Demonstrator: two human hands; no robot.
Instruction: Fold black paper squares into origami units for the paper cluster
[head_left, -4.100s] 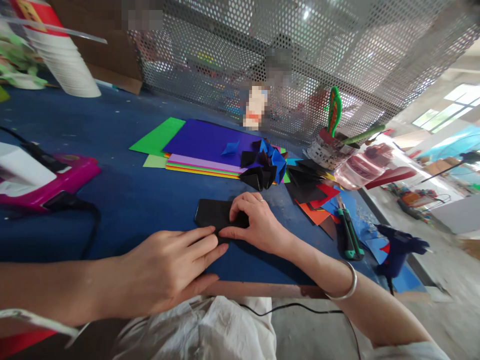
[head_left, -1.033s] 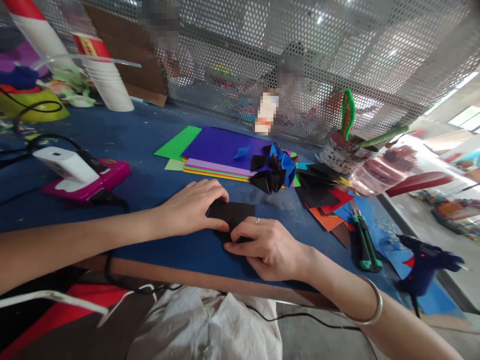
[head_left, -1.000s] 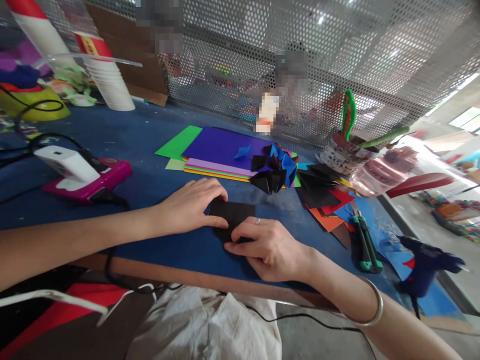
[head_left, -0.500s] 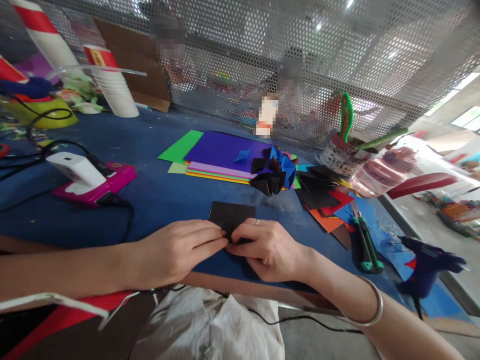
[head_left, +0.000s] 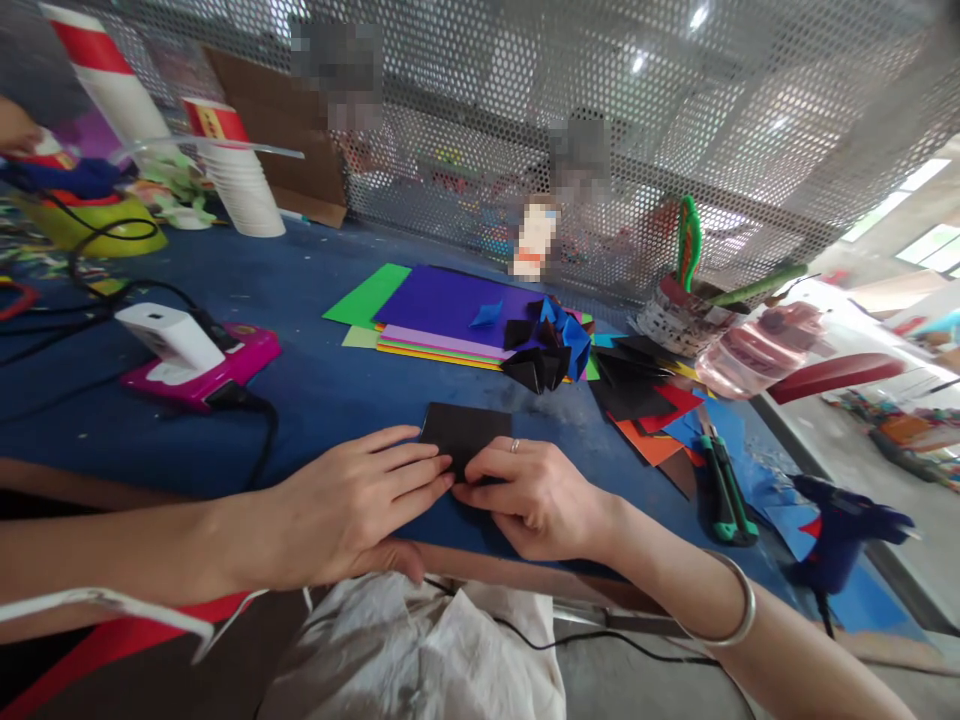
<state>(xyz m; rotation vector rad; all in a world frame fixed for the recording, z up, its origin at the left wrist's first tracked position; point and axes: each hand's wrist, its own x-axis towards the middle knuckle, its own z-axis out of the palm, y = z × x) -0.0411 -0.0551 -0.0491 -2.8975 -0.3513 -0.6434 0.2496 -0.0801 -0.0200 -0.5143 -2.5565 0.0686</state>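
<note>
A square of black paper (head_left: pixel 466 430) lies on the blue tabletop near its front edge. My left hand (head_left: pixel 367 500) rests at the paper's lower left corner, palm down, its fingers stretched out and slightly apart with the fingertips touching it. At the near edge my right hand (head_left: pixel 544 498) has curled fingers that pinch the paper; part of that edge is hidden under them. Beyond the paper sits a folded black and blue paper piece (head_left: pixel 551 345), partly over a stack of coloured sheets (head_left: pixel 442 300).
A green-handled cutter (head_left: pixel 724 490), paper scraps (head_left: pixel 645 400) and a dark blue glue gun (head_left: pixel 844 530) lie to the right. A pink power strip (head_left: pixel 251 360) with cables is on the left. Stacked paper cups (head_left: pixel 244 190) stand behind; a perforated metal screen (head_left: pixel 465 90) closes the back.
My left fingers have spread apart and the thumb now shows below them. My right hand keeps its pinch. Another person's hand has come into view at the far left.
</note>
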